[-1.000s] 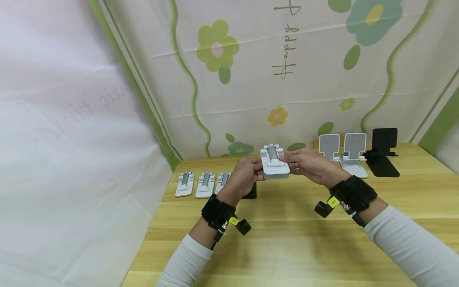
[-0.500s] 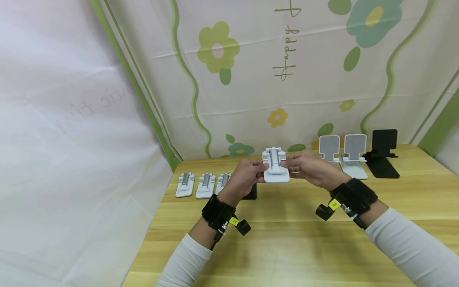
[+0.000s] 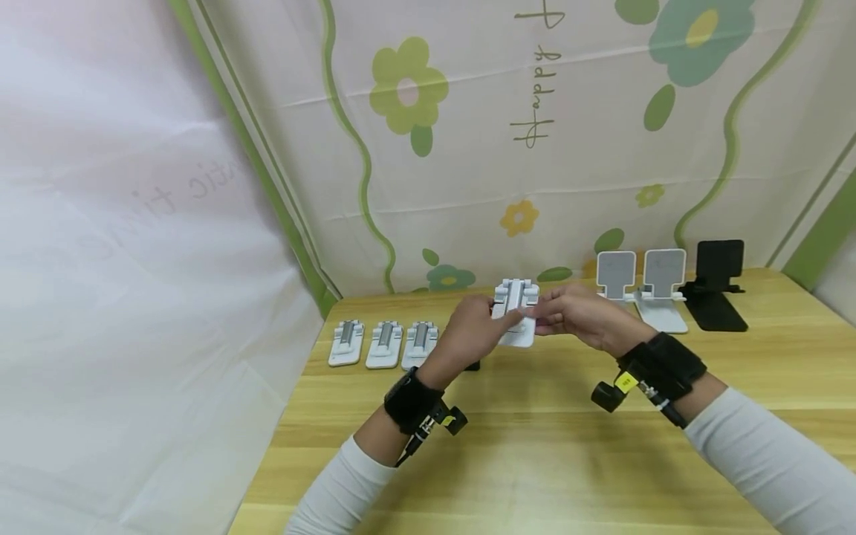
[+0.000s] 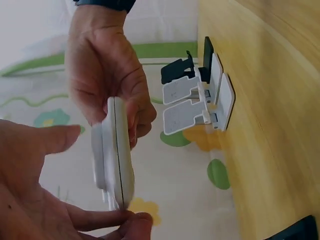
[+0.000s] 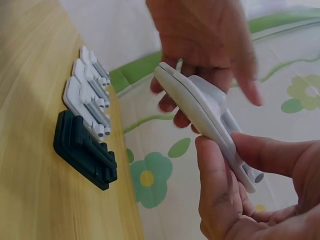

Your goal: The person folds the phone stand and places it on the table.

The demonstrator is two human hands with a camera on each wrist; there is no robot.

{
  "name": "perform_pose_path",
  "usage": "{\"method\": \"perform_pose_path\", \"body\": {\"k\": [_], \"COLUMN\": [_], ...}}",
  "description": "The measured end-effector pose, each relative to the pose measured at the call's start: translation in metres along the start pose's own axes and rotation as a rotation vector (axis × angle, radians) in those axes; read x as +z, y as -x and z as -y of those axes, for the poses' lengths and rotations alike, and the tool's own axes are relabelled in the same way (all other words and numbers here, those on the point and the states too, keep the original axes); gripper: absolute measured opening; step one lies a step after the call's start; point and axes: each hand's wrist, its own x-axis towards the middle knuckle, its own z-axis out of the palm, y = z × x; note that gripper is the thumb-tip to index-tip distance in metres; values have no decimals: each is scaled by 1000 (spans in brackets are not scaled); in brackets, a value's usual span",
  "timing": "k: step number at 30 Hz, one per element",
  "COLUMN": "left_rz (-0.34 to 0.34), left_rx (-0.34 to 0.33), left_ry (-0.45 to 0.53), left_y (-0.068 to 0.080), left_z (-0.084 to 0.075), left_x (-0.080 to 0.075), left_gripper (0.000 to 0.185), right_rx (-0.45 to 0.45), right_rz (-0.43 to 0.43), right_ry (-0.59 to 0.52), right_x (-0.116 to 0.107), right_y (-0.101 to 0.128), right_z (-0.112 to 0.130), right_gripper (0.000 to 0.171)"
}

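Observation:
A white folded phone stand [image 3: 516, 296] is held in the air above the table, its grey hinge arm facing up. My right hand [image 3: 580, 315] pinches its right edge between thumb and fingers, clearly so in the right wrist view. On the other side is my left hand [image 3: 470, 332]. Its thumb is lifted apart from the stand [image 4: 121, 155], while its fingers reach behind and touch it. Seen edge-on in both wrist views, the two plates of the stand [image 5: 200, 110] lie flat together.
Three white folded phone stands [image 3: 384, 345] lie in a row at left, beside a black folded one [image 5: 85, 150]. At back right, two white stands [image 3: 662, 275] and a black stand [image 3: 718, 267] stand unfolded. The wooden table [image 3: 535, 461] meets a flowered curtain [image 3: 461, 178].
The held stand has tilted so that its hinge side faces me more, and has dropped slightly. My left hand has turned, its thumb swinging over the stand's face. My right hand keeps its pinch.

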Motion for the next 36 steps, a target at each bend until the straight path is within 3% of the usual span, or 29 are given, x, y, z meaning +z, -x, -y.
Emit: {"method": "perform_pose_path", "body": {"k": [5,8,11,14,19,21,23,27,33,36], "left_rz": [-68,-99,-101,-94,-89,-71,-57,-60,-15,1], "left_rx": [84,69,18,-27,-72,-100,-138,-221,-335,-390], "left_ry": [-246,-299,-311,-312,-331,-339,-346,-362,-466,-486], "left_y": [6,7,8,12,24,29,37,52,73,82], "left_z": [-6,-5,3,19,54,68,84,113,147,159], "left_x": [6,7,3,-6,-22,-29,-38,-55,-77,-89], "left_gripper": [43,43,41,39,37,40,41,36,47,42], "right_rx": [-11,-22,-45,-109,-246,-268,-270,-271,-333,-321], "right_rz": [-9,-2,-3,-108,-432,-512,-538,-495,-517,-529], "right_ry": [7,34,146,421,979,1090,1143,1148,1156,1159], "right_x": [5,7,-1,-23,-81,-104,-120,-138,-144,-146], "right_y": [-3,-5,-7,-11,-19,-20,-21,-24,-34,-39], "right_z": [-1,-5,-9,-15,-28,-33,-38,-45,-56,-58], "right_gripper": [18,24,32,36,32,33,39,53,49,48]}}
